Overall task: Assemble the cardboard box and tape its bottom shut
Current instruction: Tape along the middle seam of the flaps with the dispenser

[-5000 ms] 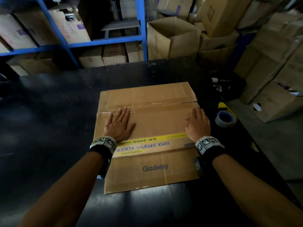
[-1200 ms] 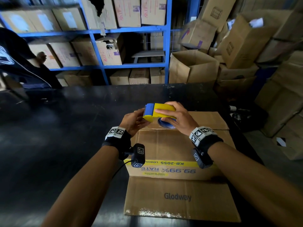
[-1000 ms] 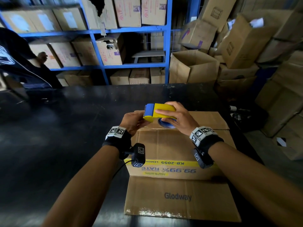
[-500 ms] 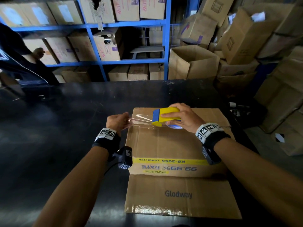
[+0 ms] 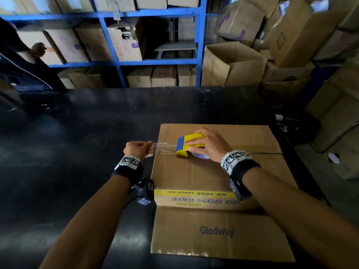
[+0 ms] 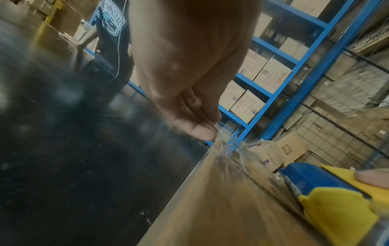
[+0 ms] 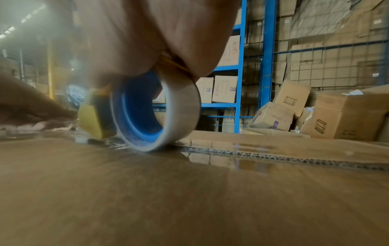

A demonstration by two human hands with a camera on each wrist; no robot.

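A brown cardboard box (image 5: 219,171) stands bottom up on the black table (image 5: 77,142), its two flaps meeting along a centre seam (image 5: 268,153). My right hand (image 5: 210,145) grips a yellow and blue tape dispenser (image 5: 189,144) and holds it down on the seam near the box's left end; its tape roll (image 7: 155,113) touches the cardboard. My left hand (image 5: 138,150), just past the box's left edge, pinches the free end of clear tape (image 5: 165,146) stretched taut from the dispenser (image 6: 328,191). In the left wrist view the tape (image 6: 227,139) runs from my fingertips (image 6: 202,131) over the box edge.
Blue shelving (image 5: 108,35) with cartons stands behind the table. Open and stacked cardboard boxes (image 5: 233,63) crowd the back right. Another person (image 5: 23,61) stands at the far left. A box flap (image 5: 217,233) printed "Glodway" lies flat toward me.
The dispenser came down onto the box seam. My left hand pulled the tape end leftward, past the box's left edge, and the strip now stretches out low over the box.
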